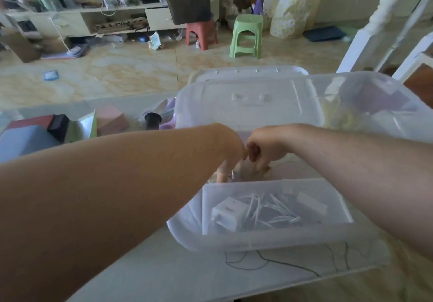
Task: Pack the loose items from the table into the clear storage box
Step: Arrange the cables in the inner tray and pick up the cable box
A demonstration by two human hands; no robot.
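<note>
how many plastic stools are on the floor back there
2. A red stool stands on the floor with a dark bin on top of it; a green stool stands just right of it. Clutter by the shelves could hide others.

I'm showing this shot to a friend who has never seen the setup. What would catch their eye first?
Two bare forearms cross the frame, and the left hand and right hand meet, reaching down into the clear storage box at centre. Inside, near its front wall, lie a white charger and tangled white cables. Loose boxes wait on the table at left.
</note>
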